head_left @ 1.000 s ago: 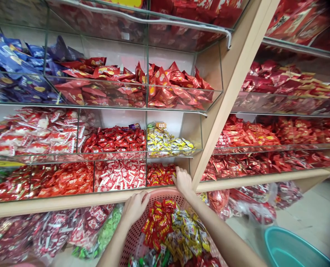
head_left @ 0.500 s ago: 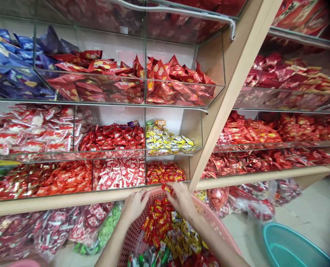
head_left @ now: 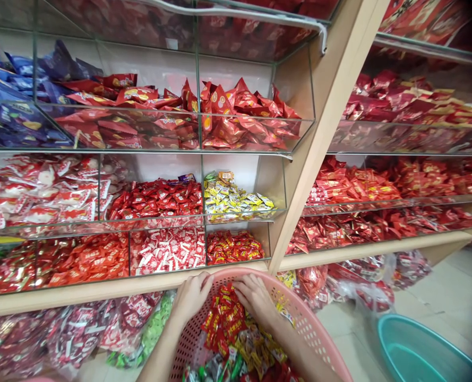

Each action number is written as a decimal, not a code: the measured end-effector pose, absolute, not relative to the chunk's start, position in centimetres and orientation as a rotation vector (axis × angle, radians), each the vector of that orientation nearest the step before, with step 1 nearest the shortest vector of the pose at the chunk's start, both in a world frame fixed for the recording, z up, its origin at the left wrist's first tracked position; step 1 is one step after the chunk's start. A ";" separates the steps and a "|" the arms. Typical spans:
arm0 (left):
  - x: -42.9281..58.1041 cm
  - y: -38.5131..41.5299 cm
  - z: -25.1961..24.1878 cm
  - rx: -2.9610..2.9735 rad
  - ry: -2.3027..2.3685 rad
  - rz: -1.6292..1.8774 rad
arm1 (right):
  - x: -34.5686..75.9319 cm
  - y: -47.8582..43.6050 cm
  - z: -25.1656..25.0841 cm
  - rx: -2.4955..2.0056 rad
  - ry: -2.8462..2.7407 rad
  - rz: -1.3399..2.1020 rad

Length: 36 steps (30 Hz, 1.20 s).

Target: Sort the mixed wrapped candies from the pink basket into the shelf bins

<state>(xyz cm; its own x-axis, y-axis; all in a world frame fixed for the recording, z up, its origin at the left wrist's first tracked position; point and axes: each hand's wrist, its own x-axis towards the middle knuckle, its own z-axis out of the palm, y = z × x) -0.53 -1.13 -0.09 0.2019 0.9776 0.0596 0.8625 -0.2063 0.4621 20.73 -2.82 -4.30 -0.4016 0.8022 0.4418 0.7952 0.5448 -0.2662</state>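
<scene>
My left hand (head_left: pixel 190 298) is closed on the far rim of a pink perforated basket (head_left: pixel 317 334) held against the wooden shelf edge (head_left: pixel 100 289). My right hand (head_left: pixel 252 297) is inside the basket, fingers curled down onto a heap of small red candy packets (head_left: pixel 223 323). Yellow packets (head_left: pixel 259 345) and a few green ones lie further down in the basket. Straight above, a glass bin holds matching red packets (head_left: pixel 236 247).
Glass-fronted bins of red, white, yellow (head_left: pixel 236 197) and blue (head_left: pixel 13 111) sweets fill the shelves. A slanted wooden post (head_left: pixel 319 143) splits the shelving. Bagged sweets (head_left: pixel 80 331) sit under the shelf, and a teal basin (head_left: pixel 422 355) stands on the floor at the right.
My right hand has come back from the red-packet bin on the lowest shelf and gone down into the basket onto the red packets. My left hand stays on the rim.
</scene>
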 end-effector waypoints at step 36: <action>-0.7 -1.1 0.1 2.164 1.735 0.493 | 24.8 5.5 3.8 -1.710 -2.481 0.109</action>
